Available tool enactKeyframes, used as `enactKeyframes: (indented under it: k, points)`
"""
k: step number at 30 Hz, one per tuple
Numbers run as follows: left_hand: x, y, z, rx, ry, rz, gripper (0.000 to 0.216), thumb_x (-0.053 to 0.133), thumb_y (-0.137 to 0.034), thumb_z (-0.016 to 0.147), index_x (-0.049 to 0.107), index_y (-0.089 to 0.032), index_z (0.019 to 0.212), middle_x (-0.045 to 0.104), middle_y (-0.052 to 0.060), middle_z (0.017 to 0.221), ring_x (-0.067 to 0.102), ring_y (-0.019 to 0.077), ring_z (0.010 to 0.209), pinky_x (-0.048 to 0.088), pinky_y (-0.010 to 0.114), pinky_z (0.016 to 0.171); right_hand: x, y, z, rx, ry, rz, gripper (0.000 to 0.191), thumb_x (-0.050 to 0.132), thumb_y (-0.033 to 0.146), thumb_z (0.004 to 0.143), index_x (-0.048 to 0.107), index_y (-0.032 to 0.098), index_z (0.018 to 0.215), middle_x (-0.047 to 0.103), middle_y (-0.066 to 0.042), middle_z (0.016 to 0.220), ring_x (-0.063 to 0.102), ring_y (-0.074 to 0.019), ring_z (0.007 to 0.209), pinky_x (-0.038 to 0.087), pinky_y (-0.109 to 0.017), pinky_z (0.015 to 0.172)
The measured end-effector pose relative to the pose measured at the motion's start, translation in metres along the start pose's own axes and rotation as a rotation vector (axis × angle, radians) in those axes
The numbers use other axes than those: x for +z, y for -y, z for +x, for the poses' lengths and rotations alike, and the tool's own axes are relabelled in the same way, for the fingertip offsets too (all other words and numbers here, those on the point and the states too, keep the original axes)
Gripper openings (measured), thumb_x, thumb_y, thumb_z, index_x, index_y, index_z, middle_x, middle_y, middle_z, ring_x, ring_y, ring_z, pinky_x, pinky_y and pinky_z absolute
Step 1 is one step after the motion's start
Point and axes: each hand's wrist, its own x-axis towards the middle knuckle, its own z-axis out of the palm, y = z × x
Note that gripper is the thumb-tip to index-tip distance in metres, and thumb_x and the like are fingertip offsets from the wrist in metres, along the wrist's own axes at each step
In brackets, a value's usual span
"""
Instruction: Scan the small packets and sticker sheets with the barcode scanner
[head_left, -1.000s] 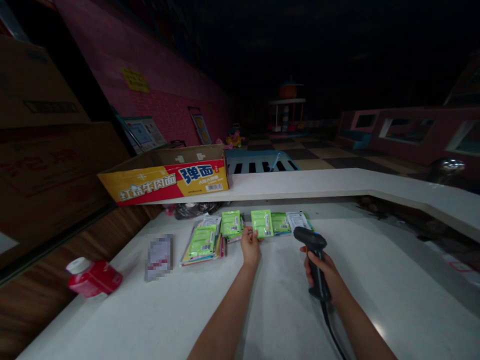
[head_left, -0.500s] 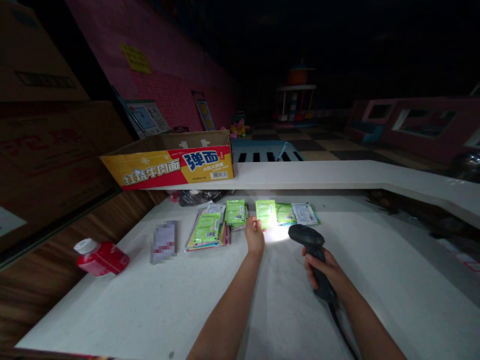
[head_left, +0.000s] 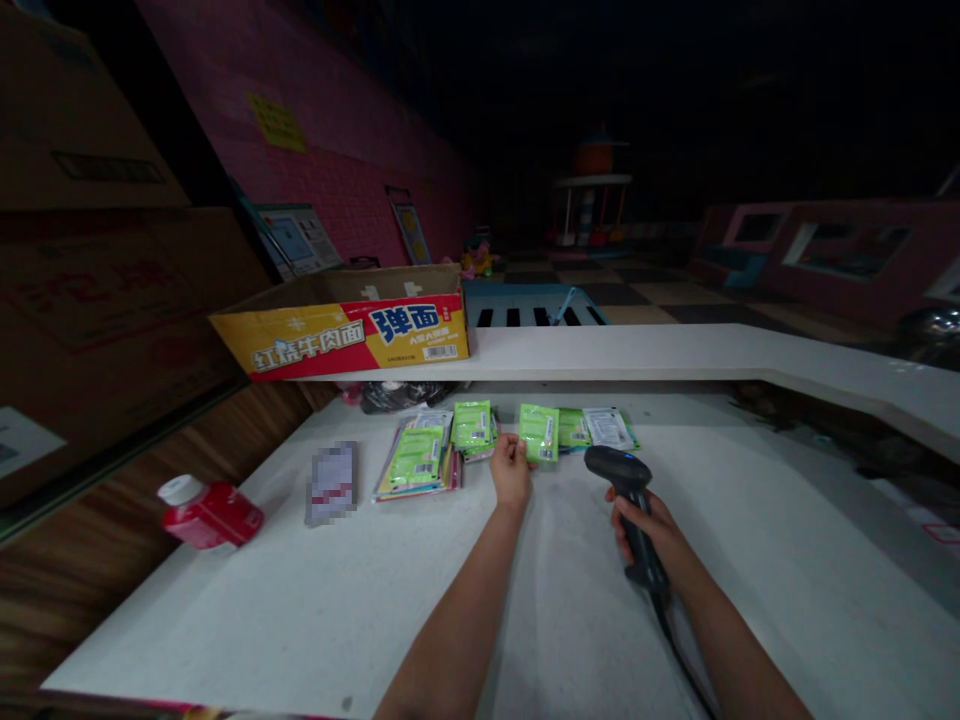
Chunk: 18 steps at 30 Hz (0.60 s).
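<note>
My left hand [head_left: 511, 470] pinches the lower left edge of a small green packet [head_left: 539, 432] just above the white counter [head_left: 450, 590]. My right hand [head_left: 651, 535] is wrapped round the grip of a black barcode scanner [head_left: 628, 500], whose head points toward that packet. Its cable runs back along my right forearm. More packets [head_left: 596, 428] lie flat just right of the held one. Another green packet pile [head_left: 472, 428] and a larger stack of packets [head_left: 416, 462] lie to the left.
A red bottle with a white cap [head_left: 208, 512] lies on its side at the counter's left. A small blurred card [head_left: 331, 483] lies near the stacks. An open yellow and red carton [head_left: 352, 335] sits on the raised shelf [head_left: 675, 355]. Something dark [head_left: 401, 395] is tucked under the shelf.
The scanner's bright light, which lit the packet and counter half a second ago, is off now. My left hand still holds the green packet in nearly the same place.
</note>
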Motion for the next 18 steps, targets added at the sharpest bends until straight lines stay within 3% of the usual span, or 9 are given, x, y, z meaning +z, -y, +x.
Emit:
enactKeyframes:
  k: [8,12,16,18]
  points:
    - [-0.023,-0.006,-0.008,0.025,-0.215,-0.224,0.044,0.07,-0.055,0.072,0.052,-0.017,0.084,0.061,0.001,0.075,0.063,0.0144,0.065,0.057,0.027,0.054,-0.006,-0.004,0.008,-0.025,-0.084,0.063,0.044,0.08,0.053,0.067,0.06,0.019,0.088,0.057,0.005,0.051,0.05,-0.0117,0.033,0.039,-0.021,0.03]
    - [-0.037,-0.023,0.014,0.074,-0.332,-0.219,0.04,0.07,-0.046,0.075,0.051,-0.017,0.096,0.064,0.004,0.085,0.068,0.0169,0.075,0.059,0.031,0.064,-0.008,-0.006,0.009,-0.017,-0.097,0.095,0.046,0.081,0.054,0.066,0.061,0.019,0.088,0.057,0.005,0.051,0.05,-0.0119,0.034,0.038,-0.021,0.03]
    - [-0.044,-0.04,0.043,-0.068,-0.444,-0.102,0.024,0.065,-0.032,0.081,0.053,-0.017,0.095,0.061,0.003,0.082,0.068,0.016,0.065,0.056,0.029,0.059,-0.009,-0.008,0.009,0.002,-0.097,0.105,0.048,0.082,0.054,0.064,0.061,0.019,0.09,0.058,0.004,0.052,0.051,-0.0119,0.035,0.039,-0.021,0.031]
    - [-0.045,-0.042,0.052,-0.073,-0.472,-0.065,0.018,0.063,-0.027,0.081,0.055,-0.016,0.093,0.06,0.001,0.077,0.067,0.0163,0.061,0.055,0.029,0.059,-0.009,-0.009,0.009,-0.007,-0.102,0.106,0.048,0.082,0.054,0.065,0.061,0.019,0.09,0.058,0.005,0.052,0.05,-0.0117,0.035,0.039,-0.021,0.031]
